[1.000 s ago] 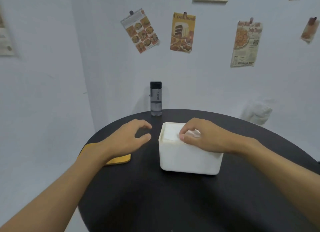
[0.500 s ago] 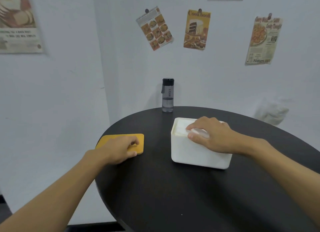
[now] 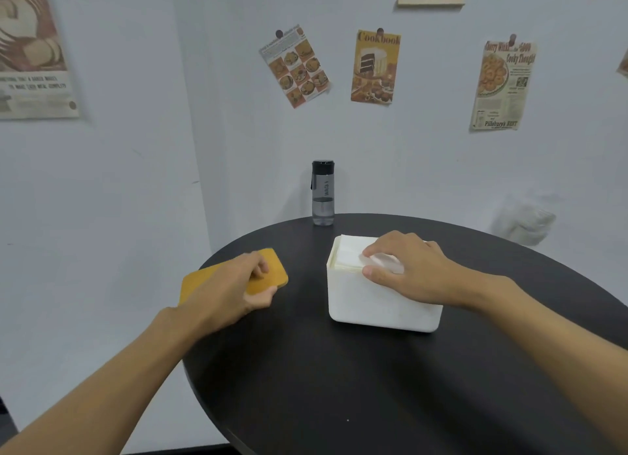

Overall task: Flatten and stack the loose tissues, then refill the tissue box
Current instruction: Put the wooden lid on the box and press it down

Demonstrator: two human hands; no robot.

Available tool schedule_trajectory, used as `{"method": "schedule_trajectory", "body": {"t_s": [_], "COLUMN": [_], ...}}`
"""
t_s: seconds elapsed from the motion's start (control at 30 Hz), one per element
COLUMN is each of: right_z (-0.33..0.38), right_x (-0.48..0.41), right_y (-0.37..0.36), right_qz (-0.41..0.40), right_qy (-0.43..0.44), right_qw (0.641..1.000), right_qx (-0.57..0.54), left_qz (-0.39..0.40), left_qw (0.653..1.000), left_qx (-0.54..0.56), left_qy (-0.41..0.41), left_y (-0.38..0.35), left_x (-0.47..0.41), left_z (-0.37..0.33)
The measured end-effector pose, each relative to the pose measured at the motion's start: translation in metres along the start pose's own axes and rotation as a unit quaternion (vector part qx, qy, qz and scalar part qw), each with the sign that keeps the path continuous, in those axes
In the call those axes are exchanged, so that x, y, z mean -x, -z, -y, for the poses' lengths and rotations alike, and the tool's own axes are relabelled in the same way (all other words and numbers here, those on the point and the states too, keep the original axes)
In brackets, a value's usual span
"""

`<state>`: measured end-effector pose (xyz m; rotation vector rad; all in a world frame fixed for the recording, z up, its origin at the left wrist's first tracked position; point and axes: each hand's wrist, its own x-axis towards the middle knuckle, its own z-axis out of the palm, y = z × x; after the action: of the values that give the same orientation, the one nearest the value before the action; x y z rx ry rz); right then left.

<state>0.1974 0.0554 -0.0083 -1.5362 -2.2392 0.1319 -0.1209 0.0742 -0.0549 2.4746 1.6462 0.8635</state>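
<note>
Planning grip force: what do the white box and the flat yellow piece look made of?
White box: probably matte plastic, given smooth walls and rounded corners. Yellow piece: stiff flat board, matte ochre; wood or plastic, cannot tell.

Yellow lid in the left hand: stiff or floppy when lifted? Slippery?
Likely stiff: the yellow lid shows a flat face and straight edges while the left hand pinches its near edge. Probably light, since it looks thin. Its smooth-looking face may slip, so a thumb-under grip seems wise.
</note>
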Motion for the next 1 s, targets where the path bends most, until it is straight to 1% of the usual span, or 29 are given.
{"method": "schedule_trajectory", "body": {"t_s": [0.07,0.17,0.27,0.37,0.47,0.53,0.63,0.73,0.8,0.9,1.0], "right_z": [-0.001,0.000,0.000,-0.001,-0.011,-0.019,-0.032,-0.041,-0.045,-0.046,-0.048], "right_x": [0.002,0.008,0.010,0.011,0.013,0.014,0.014,0.014,0.014,0.010,0.004], "right_y": [0.002,0.010,0.024,0.041,0.051,0.053,0.053,0.051,0.046,0.036,0.030], "right_qz": [-0.010,-0.037,-0.088,-0.152,-0.147,-0.146,-0.167,-0.173,-0.161,-0.149,-0.162], "right_qy": [0.002,0.005,-0.001,-0.063,-0.128,-0.146,-0.182,-0.222,-0.228,-0.240,-0.253], "right_qw": [1.000,0.999,0.987,0.950,0.913,0.897,0.867,0.836,0.825,0.815,0.812], "right_qx": [-0.004,-0.030,-0.136,-0.267,-0.359,-0.391,-0.433,-0.471,-0.492,-0.505,-0.500], "left_qz": [-0.040,-0.070,-0.081,-0.064,-0.036,-0.020,0.004,0.027,0.045,0.071,0.050], "left_qw": [0.999,0.993,0.987,0.981,0.975,0.968,0.957,0.948,0.950,0.964,0.978], "left_qx": [0.020,0.062,0.074,0.065,0.051,0.042,0.038,0.024,0.021,0.043,0.022], "left_qy": [-0.022,-0.075,-0.118,-0.173,-0.212,-0.245,-0.286,-0.316,-0.307,-0.252,-0.200], "left_y": [0.011,0.029,0.036,0.033,0.022,0.011,-0.005,-0.019,-0.025,-0.027,-0.025], "left_x": [-0.006,-0.022,-0.040,-0.056,-0.071,-0.078,-0.085,-0.090,-0.092,-0.093,-0.097], "left_z": [-0.020,-0.054,-0.087,-0.117,-0.145,-0.162,-0.182,-0.190,-0.186,-0.169,-0.149]}}
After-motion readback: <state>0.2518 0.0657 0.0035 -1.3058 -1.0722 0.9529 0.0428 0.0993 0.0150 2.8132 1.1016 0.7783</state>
